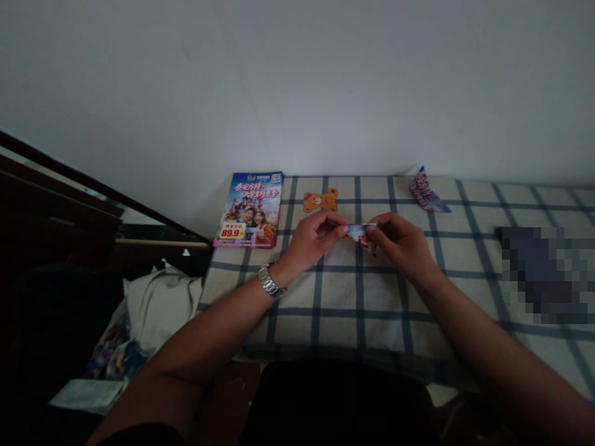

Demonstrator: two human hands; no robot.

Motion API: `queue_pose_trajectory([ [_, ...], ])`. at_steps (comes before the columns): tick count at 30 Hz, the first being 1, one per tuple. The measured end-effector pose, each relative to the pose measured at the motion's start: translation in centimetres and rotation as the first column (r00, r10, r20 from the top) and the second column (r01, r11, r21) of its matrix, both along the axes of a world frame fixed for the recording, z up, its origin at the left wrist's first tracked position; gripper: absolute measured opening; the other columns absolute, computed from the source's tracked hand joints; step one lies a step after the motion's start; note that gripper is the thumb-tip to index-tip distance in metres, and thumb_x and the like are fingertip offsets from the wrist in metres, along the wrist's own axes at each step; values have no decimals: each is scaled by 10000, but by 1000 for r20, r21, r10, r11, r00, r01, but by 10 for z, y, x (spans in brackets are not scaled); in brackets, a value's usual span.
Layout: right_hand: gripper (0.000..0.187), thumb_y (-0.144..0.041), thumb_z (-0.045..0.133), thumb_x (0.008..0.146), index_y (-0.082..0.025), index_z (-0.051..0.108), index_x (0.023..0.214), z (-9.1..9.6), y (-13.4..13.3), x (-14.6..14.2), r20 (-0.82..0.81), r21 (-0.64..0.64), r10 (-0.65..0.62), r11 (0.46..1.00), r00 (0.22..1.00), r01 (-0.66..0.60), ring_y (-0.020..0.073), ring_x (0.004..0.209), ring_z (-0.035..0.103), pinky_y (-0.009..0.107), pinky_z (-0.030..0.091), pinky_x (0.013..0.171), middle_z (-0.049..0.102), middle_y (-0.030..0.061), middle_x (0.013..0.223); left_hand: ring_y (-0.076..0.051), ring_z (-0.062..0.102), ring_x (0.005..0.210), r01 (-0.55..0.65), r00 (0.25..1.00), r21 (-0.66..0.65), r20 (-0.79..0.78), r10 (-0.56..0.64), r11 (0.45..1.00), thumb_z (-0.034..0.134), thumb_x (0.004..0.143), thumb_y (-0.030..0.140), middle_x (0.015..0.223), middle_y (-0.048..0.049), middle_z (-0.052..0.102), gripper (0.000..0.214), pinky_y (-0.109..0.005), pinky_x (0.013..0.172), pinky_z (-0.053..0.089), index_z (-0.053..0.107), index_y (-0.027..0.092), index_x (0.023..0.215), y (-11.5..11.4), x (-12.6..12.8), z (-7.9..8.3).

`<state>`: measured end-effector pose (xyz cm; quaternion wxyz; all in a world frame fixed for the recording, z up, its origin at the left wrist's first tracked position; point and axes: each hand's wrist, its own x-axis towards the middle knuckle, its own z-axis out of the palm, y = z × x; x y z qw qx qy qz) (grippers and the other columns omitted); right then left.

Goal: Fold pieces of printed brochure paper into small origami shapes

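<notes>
My left hand and my right hand meet over a checked cloth and pinch a small folded piece of printed paper between their fingertips. The paper is blue, red and white and is held just above the cloth. A metal watch is on my left wrist. Both hands have their fingers curled closed on the paper.
A colourful leaflet lies at the cloth's far left corner. An orange bear-shaped cutout sits beside it. Another folded printed paper stands near the wall. A blurred dark patch is at right. Bags and papers lie lower left.
</notes>
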<state>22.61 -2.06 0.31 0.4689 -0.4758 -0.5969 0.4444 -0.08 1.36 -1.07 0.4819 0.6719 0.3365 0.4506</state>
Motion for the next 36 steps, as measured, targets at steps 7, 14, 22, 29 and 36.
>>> queue_pose_trajectory([
  [7,336,-557,784,925,-238,679,928,0,0,-1,0,-2,-12,1000,1000,12,167,602,668,302,547,578,750,18,736,-130,718,828,-2,999,5,37,2,1000,781,962,460,931,-39,758,290,-242,770,579,720,180,1007,1,1,-2],
  [14,349,-580,773,926,-243,685,927,1,1,1,47,29,-37,999,998,36,176,611,670,311,550,585,744,17,737,-137,736,896,23,997,-33,78,-20,999,779,971,432,994,-53,772,269,-256,841,595,734,181,1057,0,2,-1],
  [22,302,-537,754,955,-244,681,944,1,1,3,28,52,-65,997,997,63,173,619,666,315,550,601,734,11,740,-141,746,957,94,973,-136,222,-63,986,823,937,409,1072,-68,762,315,-271,905,617,709,180,1120,1,2,-3],
  [29,294,-531,737,972,-243,677,953,1,-1,3,41,58,-48,997,998,46,167,625,674,311,557,621,742,14,755,-130,744,914,93,973,-171,225,-53,981,823,936,407,1020,-49,765,280,-255,867,615,725,177,1064,1,2,-3],
  [36,284,-532,721,984,-251,681,982,-3,-1,3,71,74,-55,996,996,50,183,641,699,326,575,629,757,15,773,-116,730,834,63,960,-215,278,0,975,834,924,411,952,-28,754,283,-252,821,608,689,175,983,-3,5,-1],
])
